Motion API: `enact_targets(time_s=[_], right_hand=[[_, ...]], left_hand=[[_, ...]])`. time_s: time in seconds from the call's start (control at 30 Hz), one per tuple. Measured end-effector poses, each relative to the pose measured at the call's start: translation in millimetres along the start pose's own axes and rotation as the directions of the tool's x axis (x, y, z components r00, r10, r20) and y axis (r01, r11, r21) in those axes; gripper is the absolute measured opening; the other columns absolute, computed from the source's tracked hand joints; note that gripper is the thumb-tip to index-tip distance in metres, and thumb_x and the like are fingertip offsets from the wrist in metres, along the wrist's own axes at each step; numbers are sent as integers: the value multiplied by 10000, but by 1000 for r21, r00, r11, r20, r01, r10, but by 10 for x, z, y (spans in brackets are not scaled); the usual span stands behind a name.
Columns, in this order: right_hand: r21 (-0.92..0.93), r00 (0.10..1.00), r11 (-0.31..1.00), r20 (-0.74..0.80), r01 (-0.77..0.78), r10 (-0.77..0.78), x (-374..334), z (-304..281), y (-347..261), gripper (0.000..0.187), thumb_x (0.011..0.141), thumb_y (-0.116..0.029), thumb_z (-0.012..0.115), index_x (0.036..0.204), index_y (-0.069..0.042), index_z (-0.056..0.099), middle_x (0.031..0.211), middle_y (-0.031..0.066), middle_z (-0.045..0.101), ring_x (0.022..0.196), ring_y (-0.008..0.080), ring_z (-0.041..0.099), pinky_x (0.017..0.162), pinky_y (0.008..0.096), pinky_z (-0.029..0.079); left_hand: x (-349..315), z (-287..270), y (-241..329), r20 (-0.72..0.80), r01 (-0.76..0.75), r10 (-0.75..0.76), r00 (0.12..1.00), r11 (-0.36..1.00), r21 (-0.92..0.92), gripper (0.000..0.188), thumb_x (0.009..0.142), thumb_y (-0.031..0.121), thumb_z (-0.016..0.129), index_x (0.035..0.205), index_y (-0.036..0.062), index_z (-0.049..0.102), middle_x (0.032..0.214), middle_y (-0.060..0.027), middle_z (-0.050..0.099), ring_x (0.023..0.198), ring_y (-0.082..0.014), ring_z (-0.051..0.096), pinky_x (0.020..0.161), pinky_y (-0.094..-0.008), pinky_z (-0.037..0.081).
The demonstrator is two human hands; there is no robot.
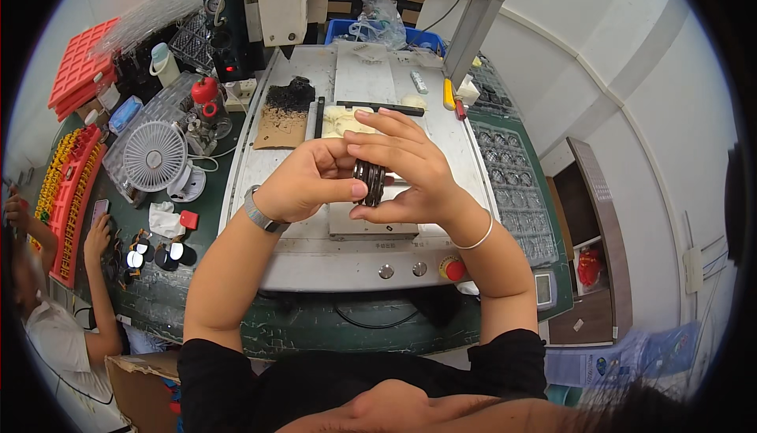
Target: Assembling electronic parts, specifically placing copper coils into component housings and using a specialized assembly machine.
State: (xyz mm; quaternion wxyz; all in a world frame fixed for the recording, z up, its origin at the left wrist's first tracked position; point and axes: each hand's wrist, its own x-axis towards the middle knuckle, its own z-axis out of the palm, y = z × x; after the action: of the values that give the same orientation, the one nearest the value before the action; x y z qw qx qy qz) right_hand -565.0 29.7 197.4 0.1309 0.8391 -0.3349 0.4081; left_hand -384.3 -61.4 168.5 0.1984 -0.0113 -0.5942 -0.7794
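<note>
At the dial's centre, a smooth, glossy finish is shown by the dark stack of parts (368, 184). Around it, the pale machine bed (454, 143) is surfaced in smooth, scuffed, metal-like sheet. Toward ten o'clock, matt brown cardboard (277, 129) is partly covered by rough black grains (290, 95). At three, trays (509, 184) are seen in clear, shiny plastic; near nine, smooth white plastic is shown by a fan (155, 155).
</note>
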Motion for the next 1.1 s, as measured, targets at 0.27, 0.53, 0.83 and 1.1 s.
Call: enact_targets(time_s=[0.27, 0.53, 0.83, 1.1], right_hand=[[-156, 997, 984, 20, 83, -81, -16, 10, 2, 573, 652, -351, 830, 1089, -37, 635, 1150, 104, 641, 1172, 293, 567, 1031, 463, 397], [-125, 1000, 992, -23, -12, 10, -50, -18, 39, 600, 611, -398, 851, 1057, -56, 642, 1123, 86, 667, 1170, 296, 581, 1024, 469, 401], [-172, 997, 985, 71, 0, 12, -7, -10, -17, 651, 629, -416, 839, 1123, -49, 624, 1188, 91, 641, 1226, 299, 535, 1053, 479, 362], [-97, 997, 995, 73, -6, 13, -22, 31, 4, 596, 645, -367, 834, 1126, -73, 643, 1214, 88, 629, 1229, 301, 528, 1051, 472, 362]], left_hand=[[26, -47, -46, 9, 78, -77, 997, 993, -84, 333, 900, 105, 599, 1204, -22, 553, 1101, -112, 651, 981, -153, 638, 800, -258, 524], [37, -39, -39, 8, 38, -38, 999, 999, -33, 429, 871, 74, 630, 1269, -37, 516, 1141, -132, 637, 1029, -158, 620, 861, -271, 504], [15, -33, -8, 30, 39, -39, 999, 999, -11, 388, 845, 54, 644, 1215, -29, 560, 1122, -133, 648, 1031, -179, 621, 906, -301, 489], [9, -40, -14, 19, 24, -24, 1000, 1000, 10, 367, 827, 29, 660, 1181, -24, 581, 1099, -130, 656, 1016, -182, 628, 882, -304, 504]])
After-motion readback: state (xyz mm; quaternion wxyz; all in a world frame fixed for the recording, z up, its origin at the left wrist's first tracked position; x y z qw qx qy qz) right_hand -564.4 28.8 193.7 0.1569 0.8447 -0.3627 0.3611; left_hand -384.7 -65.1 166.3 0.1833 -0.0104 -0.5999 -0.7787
